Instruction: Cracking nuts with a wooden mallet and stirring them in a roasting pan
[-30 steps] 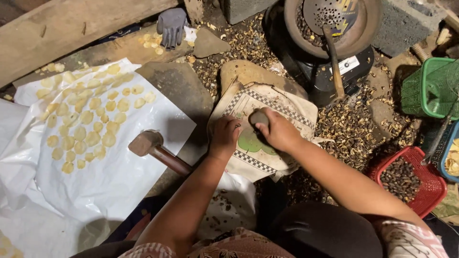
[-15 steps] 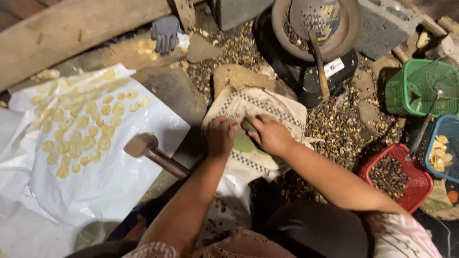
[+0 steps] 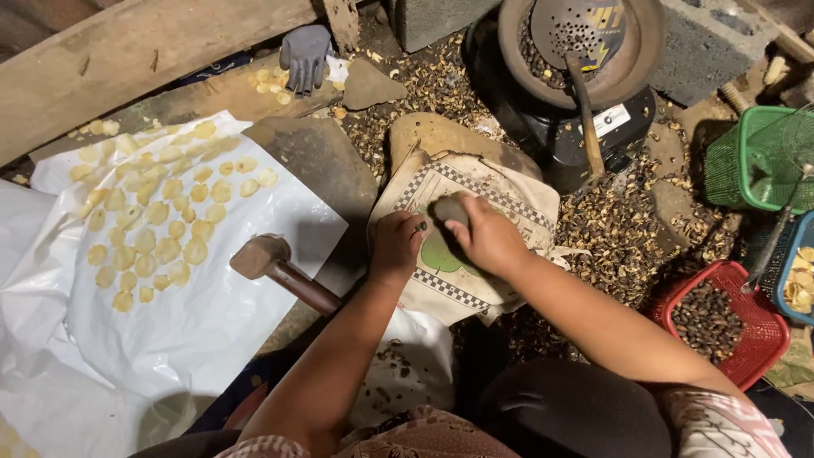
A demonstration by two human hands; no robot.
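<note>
My right hand [image 3: 485, 240] grips a small dark stone [image 3: 449, 209] and holds it over a patterned sack [image 3: 500, 199] laid on a flat rock. My left hand [image 3: 397, 246] rests fingertips down on the sack beside the stone, pinching something small and dark that I cannot make out. A hammer-like tool [image 3: 273, 265] with a stone head lies to the left of my left hand. Several flat yellow discs [image 3: 161, 225] are spread on a white plastic sheet [image 3: 246, 339] further left.
A black burner with a pan and perforated ladle [image 3: 585, 59] stands at the back. A red basket of dark seeds [image 3: 721, 322], a green basket [image 3: 759, 157] and a blue tray sit on the right. Shell debris covers the ground. A grey glove [image 3: 303, 55] lies on a plank.
My right hand with the stone has shifted slightly on the sack. The left hand stays beside it. The view has tilted a little.
</note>
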